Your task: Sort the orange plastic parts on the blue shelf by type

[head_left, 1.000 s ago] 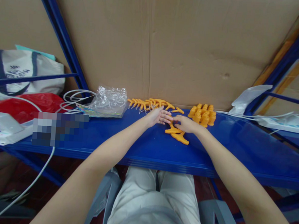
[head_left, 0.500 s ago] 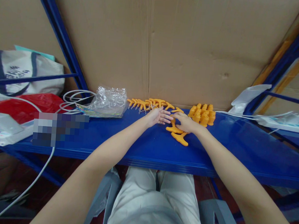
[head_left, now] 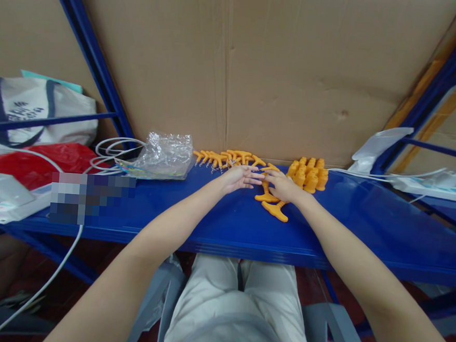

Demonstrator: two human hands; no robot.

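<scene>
My left hand (head_left: 240, 178) is open, fingers stretched to the right, its fingertips close to my other hand. My right hand (head_left: 283, 185) reaches in from the right, its fingers extended and bent slightly down over orange T-handled pieces. Below its fingers lies an orange corkscrew with a T-shaped handle (head_left: 265, 198); its far end is partly hidden. A second orange T-handle (head_left: 275, 211) lies nearer me, its shaft running under my right hand. Behind my left hand, several orange corkscrews (head_left: 213, 158) with metal spirals form a row. Orange sleeves (head_left: 309, 175) stand grouped beyond my right hand.
A clear plastic bag (head_left: 166, 153) and white cables (head_left: 112, 147) lie left on the blue table (head_left: 216, 227). Farther left are a red bag (head_left: 49, 161) and a power strip (head_left: 22, 206). Cardboard (head_left: 226, 77) stands behind. Another power strip (head_left: 437, 190) is at the right.
Both hands stay over the same spot, with only slight finger movement. The two near T-handles have shifted very slightly.
</scene>
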